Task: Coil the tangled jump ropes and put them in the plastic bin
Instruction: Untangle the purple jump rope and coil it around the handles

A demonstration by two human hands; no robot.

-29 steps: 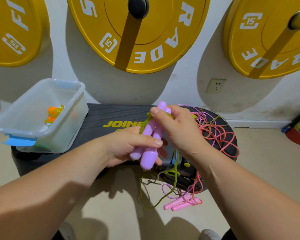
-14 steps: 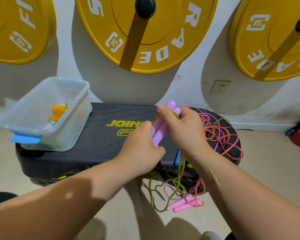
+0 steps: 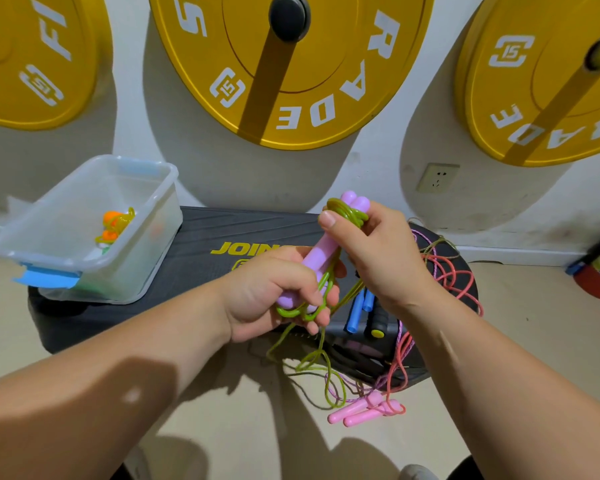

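The left hand (image 3: 274,292) was clenched round the lower end of the pair of lilac handles (image 3: 317,252), its grip also pinning loops of the green rope (image 3: 326,282) against them; the right hand (image 3: 378,258) pinched the upper end of the same handles, thumb pressing a bunch of green turns just under the rounded tips, so both grips were closed on that one bundle. The handles stood tilted, tips leaning away from the person, held in the air above the black step platform (image 3: 222,271); slack green rope hung from the left hand down past the platform's near edge to the floor (image 3: 222,410).

The plastic bin (image 3: 94,258) sat on the platform's left end, well apart from the hands; inside it lay an orange-handled rope (image 3: 113,225) with a greenish cord. On the platform's right end, behind the right wrist, lay a tangle of red and purple ropes (image 3: 454,271); just below the right hand, two blue handles (image 3: 359,306) and a black handle with a yellow cap (image 3: 377,323) rested on the platform. A pair of pink handles (image 3: 364,410) lay on the floor in front of the platform's right end, red and purple cord running up from them to the tangle. Yellow weight plates (image 3: 291,71) hung on the wall behind the platform.
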